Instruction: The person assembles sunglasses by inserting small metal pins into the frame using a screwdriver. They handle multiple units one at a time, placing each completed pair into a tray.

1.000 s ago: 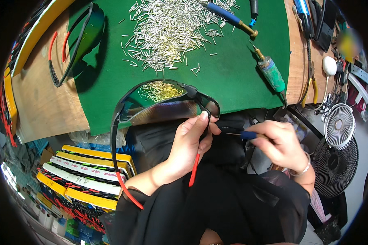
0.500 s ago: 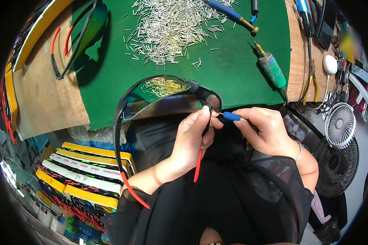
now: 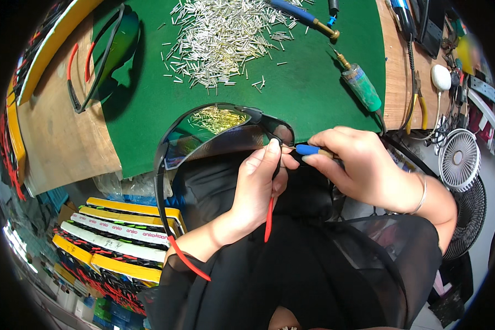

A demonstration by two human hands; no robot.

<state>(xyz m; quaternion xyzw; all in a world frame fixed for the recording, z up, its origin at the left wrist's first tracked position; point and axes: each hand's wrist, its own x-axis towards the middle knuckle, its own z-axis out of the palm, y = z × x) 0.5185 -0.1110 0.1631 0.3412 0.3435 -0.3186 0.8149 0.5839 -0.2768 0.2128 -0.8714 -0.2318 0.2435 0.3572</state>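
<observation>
Far left: spare glasses [image 3: 125, 49], red-tipped arms, lying on counter [image 3: 66, 143], partly over green mat [image 3: 140, 146]. Below counter, stack of boxes [image 3: 113, 237] with yellow and white edges. Next, dark wraparound glasses [image 3: 203, 146], held up at mat's near edge, pins showing through lens. Pile of metal pins [image 3: 225, 47] on mat beyond. Left hand [image 3: 261, 177] closed around one arm of the held glasses, red tip hanging below it. Blue-gripped screwdriver [image 3: 307, 149] points left at the frame beside left thumb; tip contact too small to tell. Right hand [image 3: 363, 162] pinching screwdriver handle. Green-handled tool [image 3: 363, 91] on mat, then pliers [image 3: 422, 113], white fan [image 3: 459, 158] far right.
</observation>
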